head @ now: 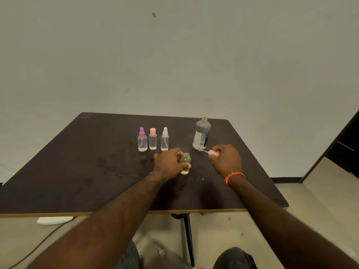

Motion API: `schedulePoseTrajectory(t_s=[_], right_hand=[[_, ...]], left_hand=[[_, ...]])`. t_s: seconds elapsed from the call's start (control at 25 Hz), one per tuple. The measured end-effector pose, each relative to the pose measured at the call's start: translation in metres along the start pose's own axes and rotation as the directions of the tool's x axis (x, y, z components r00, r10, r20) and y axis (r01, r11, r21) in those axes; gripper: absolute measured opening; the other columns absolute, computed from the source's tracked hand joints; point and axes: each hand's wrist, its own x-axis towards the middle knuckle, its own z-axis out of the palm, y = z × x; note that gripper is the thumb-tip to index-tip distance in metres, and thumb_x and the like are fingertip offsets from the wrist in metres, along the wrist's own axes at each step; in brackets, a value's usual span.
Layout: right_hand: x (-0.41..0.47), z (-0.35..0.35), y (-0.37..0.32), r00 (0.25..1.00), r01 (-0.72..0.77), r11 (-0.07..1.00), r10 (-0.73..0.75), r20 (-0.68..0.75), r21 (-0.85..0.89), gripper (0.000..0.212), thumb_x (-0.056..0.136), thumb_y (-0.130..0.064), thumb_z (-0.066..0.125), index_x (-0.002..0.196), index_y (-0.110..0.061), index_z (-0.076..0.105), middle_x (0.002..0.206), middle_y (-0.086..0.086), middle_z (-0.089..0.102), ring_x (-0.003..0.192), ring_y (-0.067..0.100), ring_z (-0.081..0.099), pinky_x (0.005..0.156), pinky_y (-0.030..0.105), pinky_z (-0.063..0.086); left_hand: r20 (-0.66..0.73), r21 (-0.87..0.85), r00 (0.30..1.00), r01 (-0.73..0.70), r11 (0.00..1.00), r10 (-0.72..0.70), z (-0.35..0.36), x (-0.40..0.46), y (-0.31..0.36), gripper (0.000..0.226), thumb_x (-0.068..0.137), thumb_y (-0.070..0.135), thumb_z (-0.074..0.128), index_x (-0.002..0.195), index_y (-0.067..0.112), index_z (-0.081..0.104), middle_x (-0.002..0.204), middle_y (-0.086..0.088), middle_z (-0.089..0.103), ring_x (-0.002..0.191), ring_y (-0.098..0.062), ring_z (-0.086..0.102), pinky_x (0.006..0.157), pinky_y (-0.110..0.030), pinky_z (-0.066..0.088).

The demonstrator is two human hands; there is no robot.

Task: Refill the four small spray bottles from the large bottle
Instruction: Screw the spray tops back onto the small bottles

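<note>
My left hand [169, 165] grips a small uncapped bottle [185, 162] with yellowish liquid, upright on the dark table [77, 171]. My right hand [226, 158] holds its pink spray head [212, 153], whose thin dip tube points left just above the tabletop. The large clear bottle [201, 133] stands uncapped behind my right hand. Three small bottles stand in a row at the back: a purple-topped one [142, 140], a pink-capped one [152, 139] and a white-topped one [165, 139].
Wet patches mark the tabletop [108, 164] left of my left hand. A pale wall rises behind the table. A white object [55, 219] and a cable lie on the floor at the left. A dark doorway [347, 144] is at the right.
</note>
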Motion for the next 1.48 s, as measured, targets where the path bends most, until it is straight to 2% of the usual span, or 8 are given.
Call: schedulePoseTrajectory(t_s=[0.2, 0.36, 0.6, 0.8, 0.96, 1.16, 1.28, 1.48], right_hand=[[0.012, -0.055, -0.054, 0.986, 0.121, 0.985, -0.133, 0.097, 0.124, 0.026, 0.076, -0.018, 0.075, 0.102, -0.021, 0.079, 0.104, 0.000, 0.075, 0.092, 0.015, 0.068, 0.087, 0.034, 0.056], [0.006, -0.075, -0.082, 0.938, 0.294, 0.954, -0.277, 0.206, -0.053, 0.026, 0.080, -0.014, 0.071, 0.104, -0.017, 0.079, 0.110, 0.003, 0.073, 0.099, 0.020, 0.066, 0.087, 0.030, 0.051], [0.007, -0.060, -0.095, 0.903, 0.416, 0.892, -0.382, 0.199, -0.176, 0.025, 0.082, -0.011, 0.065, 0.103, -0.016, 0.078, 0.115, 0.011, 0.064, 0.103, 0.027, 0.061, 0.085, 0.031, 0.047], [0.018, -0.057, -0.102, 0.890, 0.429, 0.885, -0.380, 0.252, -0.182, 0.021, 0.080, -0.010, 0.065, 0.094, -0.017, 0.080, 0.104, 0.009, 0.068, 0.103, 0.026, 0.060, 0.087, 0.038, 0.054], [0.017, -0.053, -0.104, 0.891, 0.401, 0.900, -0.340, 0.300, -0.170, 0.022, 0.080, -0.013, 0.069, 0.098, -0.019, 0.080, 0.107, 0.004, 0.071, 0.103, 0.023, 0.064, 0.089, 0.037, 0.055], [0.014, -0.065, -0.115, 0.922, 0.375, 0.905, -0.342, 0.184, -0.199, 0.022, 0.079, -0.013, 0.066, 0.095, -0.018, 0.080, 0.104, 0.005, 0.068, 0.094, 0.023, 0.064, 0.079, 0.029, 0.050], [0.014, -0.062, -0.119, 0.912, 0.381, 0.892, -0.319, 0.260, -0.243, 0.015, 0.077, -0.011, 0.065, 0.085, -0.010, 0.078, 0.093, 0.008, 0.072, 0.091, 0.025, 0.065, 0.077, 0.035, 0.056], [0.013, -0.029, -0.102, 0.876, 0.370, 0.898, -0.252, 0.412, -0.239, 0.020, 0.084, -0.012, 0.066, 0.100, -0.011, 0.079, 0.106, 0.007, 0.074, 0.098, 0.026, 0.068, 0.088, 0.037, 0.057]], left_hand=[[0.018, -0.014, 0.999, 0.028, 1.000, -0.027, -0.002, 0.003, 0.001, 0.038, 0.075, 0.058, 0.084, 0.096, 0.036, 0.061, 0.101, 0.014, 0.071, 0.101, -0.012, 0.063, 0.103, -0.046, 0.038], [0.021, -0.046, 0.999, 0.029, 0.999, -0.028, 0.001, 0.005, -0.002, 0.040, 0.071, 0.057, 0.087, 0.090, 0.037, 0.058, 0.092, 0.015, 0.070, 0.094, -0.011, 0.066, 0.101, -0.050, 0.044], [0.018, -0.046, 0.999, 0.033, 0.998, -0.032, 0.003, 0.006, -0.001, 0.039, 0.072, 0.055, 0.086, 0.090, 0.036, 0.058, 0.090, 0.015, 0.069, 0.092, -0.012, 0.066, 0.100, -0.050, 0.047], [0.038, -0.061, 0.998, 0.049, 0.997, -0.046, 0.005, 0.007, -0.004, 0.041, 0.072, 0.056, 0.087, 0.094, 0.037, 0.058, 0.097, 0.013, 0.072, 0.095, -0.011, 0.067, 0.102, -0.049, 0.046], [0.009, -0.022, 0.999, 0.040, 0.999, -0.040, 0.003, 0.003, -0.002, 0.039, 0.075, 0.057, 0.084, 0.095, 0.037, 0.057, 0.102, 0.013, 0.072, 0.101, -0.011, 0.065, 0.101, -0.044, 0.037], [-0.003, -0.038, 1.000, 0.027, 0.999, -0.027, 0.003, 0.003, -0.003, 0.041, 0.074, 0.057, 0.085, 0.096, 0.035, 0.059, 0.100, 0.014, 0.070, 0.099, -0.011, 0.064, 0.101, -0.044, 0.040], [-0.007, -0.029, 1.000, 0.018, 0.999, -0.019, 0.002, 0.001, -0.002, 0.040, 0.076, 0.057, 0.084, 0.098, 0.033, 0.060, 0.103, 0.012, 0.071, 0.101, -0.011, 0.063, 0.098, -0.042, 0.036], [-0.018, -0.040, 0.999, 0.030, 0.999, -0.031, 0.000, -0.002, 0.001, 0.039, 0.075, 0.056, 0.084, 0.094, 0.036, 0.057, 0.102, 0.013, 0.072, 0.099, -0.010, 0.063, 0.092, -0.039, 0.033]])
